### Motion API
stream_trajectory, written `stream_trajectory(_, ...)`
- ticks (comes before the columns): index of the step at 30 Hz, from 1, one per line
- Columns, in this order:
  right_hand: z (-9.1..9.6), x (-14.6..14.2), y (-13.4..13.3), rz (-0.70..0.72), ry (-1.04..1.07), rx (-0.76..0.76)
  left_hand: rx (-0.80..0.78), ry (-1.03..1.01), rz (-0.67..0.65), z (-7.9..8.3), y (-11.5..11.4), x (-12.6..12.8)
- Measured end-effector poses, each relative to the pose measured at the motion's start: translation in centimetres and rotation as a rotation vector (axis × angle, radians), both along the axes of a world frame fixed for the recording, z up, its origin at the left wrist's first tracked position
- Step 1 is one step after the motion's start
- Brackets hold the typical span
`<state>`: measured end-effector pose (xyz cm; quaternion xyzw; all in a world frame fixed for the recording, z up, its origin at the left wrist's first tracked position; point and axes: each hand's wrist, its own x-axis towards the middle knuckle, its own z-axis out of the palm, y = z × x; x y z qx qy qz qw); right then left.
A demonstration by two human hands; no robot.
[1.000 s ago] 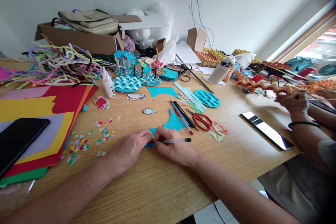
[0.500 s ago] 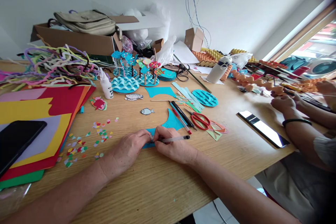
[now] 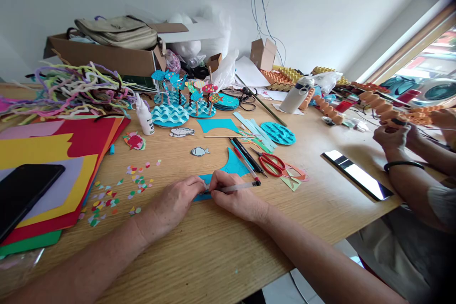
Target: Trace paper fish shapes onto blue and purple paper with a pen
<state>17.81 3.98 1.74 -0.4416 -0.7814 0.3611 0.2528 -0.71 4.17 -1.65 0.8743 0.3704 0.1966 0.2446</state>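
Observation:
My right hand [image 3: 235, 198] pinches a clear pen [image 3: 238, 187] with its tip down on a turquoise paper piece [image 3: 231, 166] lying on the wooden table [image 3: 213, 242]. My left hand [image 3: 175, 204] rests beside it, fingertips pressing the near edge of the same paper. Both hands touch each other over the paper, which they partly hide. Red-handled scissors [image 3: 272, 163] and other pens [image 3: 245, 156] lie just right of the paper.
Coloured card sheets [image 3: 53, 152] with a black phone [image 3: 21, 191] lie at left, confetti bits [image 3: 117, 190] beside them. Glue bottle [image 3: 145, 116], paper fish models [image 3: 185, 99], pipe cleaners [image 3: 67, 88] and a cardboard box [image 3: 107, 54] stand behind. Another person's hands [image 3: 395, 138] work at right near a phone [image 3: 358, 174].
My right hand has tilted the pen so its far end rose slightly. The other person's hands lifted the orange paper chain. The view shifted a little.

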Motion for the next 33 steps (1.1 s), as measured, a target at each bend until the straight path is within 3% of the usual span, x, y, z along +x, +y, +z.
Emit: stream_trajectory(33,-0.1,-0.3,-0.25,-0.012,-0.034,0.043,-0.022,-0.02,-0.007,-0.75,0.3,-0.21)
